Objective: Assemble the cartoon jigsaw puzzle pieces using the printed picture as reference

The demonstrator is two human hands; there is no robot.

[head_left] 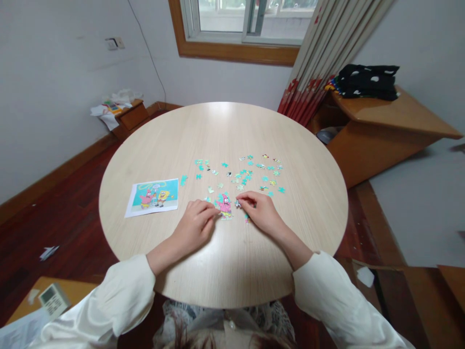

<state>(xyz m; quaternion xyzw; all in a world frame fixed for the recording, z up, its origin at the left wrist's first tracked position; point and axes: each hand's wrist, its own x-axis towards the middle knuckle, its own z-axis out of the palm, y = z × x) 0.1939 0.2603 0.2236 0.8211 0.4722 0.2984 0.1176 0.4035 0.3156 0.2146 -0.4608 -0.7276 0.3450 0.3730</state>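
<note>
A joined part of a jigsaw puzzle (pixel 224 205), with a pink starfish figure on it, lies on the round table between my hands. My left hand (pixel 196 220) rests on the tabletop with its fingers bent and close together, the tips at the left edge of this part; what they hold, if anything, is too small to make out. Just to the right, my right hand (pixel 260 211) pinches a small puzzle piece (pixel 238 203) between thumb and index finger. Under that hand a coloured piece (pixel 247 218) shows partly. Several loose turquoise, yellow and white pieces (pixel 244 177) lie scattered beyond both hands.
A printed reference picture (pixel 155 196) of the cartoon scene lies left on the round table (pixel 225 131). A wooden cabinet (pixel 385 126) with a black cloth (pixel 368 81) stands at right. A small stool (pixel 132 118) carries papers at far left. A calculator-like device (pixel 54 299) is at lower left.
</note>
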